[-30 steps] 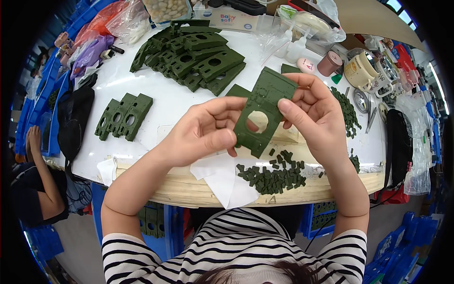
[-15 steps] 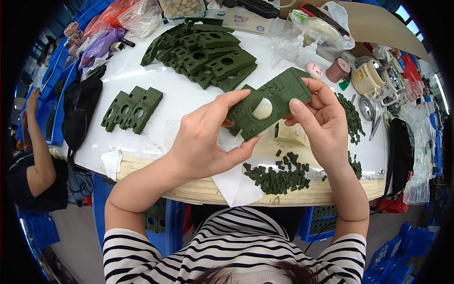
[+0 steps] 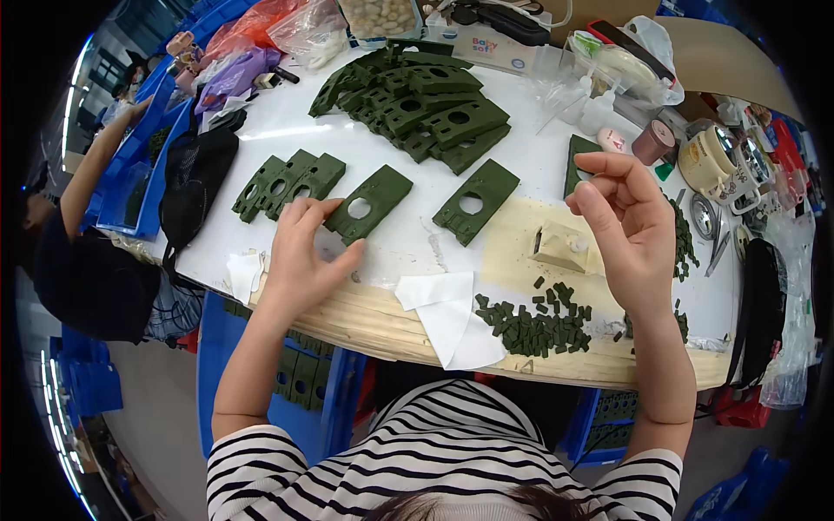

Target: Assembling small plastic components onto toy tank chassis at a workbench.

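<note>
A dark green toy tank hull plate (image 3: 384, 193) with a round hole lies on the table. My left hand (image 3: 300, 252) is at its near left end, index finger by one edge and thumb spread apart. My right hand (image 3: 625, 221) is raised over the table's right side, fingers curved and apart, nothing visible in it. A similar green hull (image 3: 495, 184) lies in the middle, and another green plate (image 3: 578, 156) is partly hidden behind my right fingers. Several hulls (image 3: 276, 187) lie side by side beyond my left hand.
A heap of green hulls (image 3: 473, 122) lies at the back. Small green pegs (image 3: 539, 334) are piled near the front edge, below a cream block (image 3: 558, 247). White paper (image 3: 434, 304) overlaps the edge. Mugs (image 3: 702, 165) and bags crowd the right; another person's arm (image 3: 95, 161) is far left.
The hull that both hands held up now lies on the table at the left. My left hand has moved left with it; my right hand has let go and stays at the right.
</note>
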